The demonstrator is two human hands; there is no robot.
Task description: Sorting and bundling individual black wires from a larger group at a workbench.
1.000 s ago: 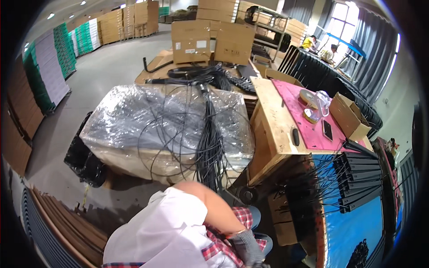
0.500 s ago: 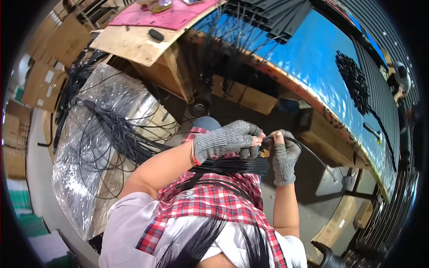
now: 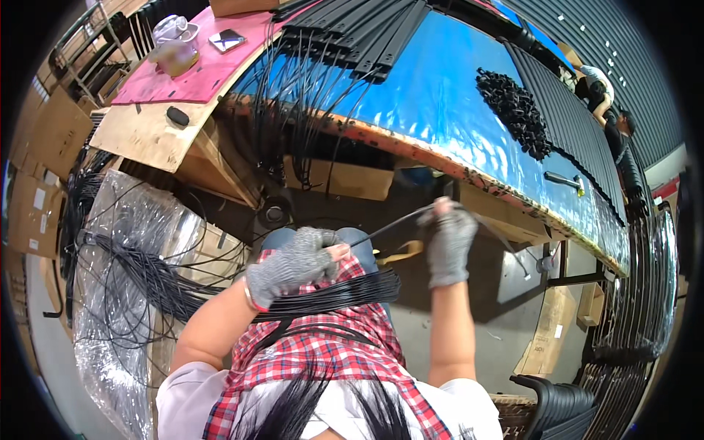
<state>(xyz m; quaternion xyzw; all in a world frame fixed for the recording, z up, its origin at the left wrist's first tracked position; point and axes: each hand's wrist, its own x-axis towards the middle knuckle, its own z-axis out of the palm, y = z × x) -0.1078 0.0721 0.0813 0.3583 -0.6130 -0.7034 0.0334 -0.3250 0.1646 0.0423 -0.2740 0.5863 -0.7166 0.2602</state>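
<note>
My left hand [image 3: 293, 264], in a grey fingerless glove, pinches one thin black strip [image 3: 396, 222] at its near end, just above a bundle of black strips [image 3: 337, 295] lying across my lap. My right hand [image 3: 449, 242], gloved the same way, grips the same strip further along, and the strip runs taut between the two hands. The bundle trails left to a large tangle of black strips [image 3: 139, 271] on a plastic-wrapped stack. A red checked cloth [image 3: 323, 352] covers my lap.
A blue-topped workbench [image 3: 455, 110] curves across the upper right, carrying black flat bars [image 3: 352, 33] and a heap of small black parts [image 3: 517, 110]. A pink board [image 3: 194, 73] holds a phone and a clear container. Another person [image 3: 598, 88] works at the far end.
My head has turned from the wrapped stack to the bench and my lap. Since half a second ago my hands have drawn apart, pulling one strip out straight between them.
</note>
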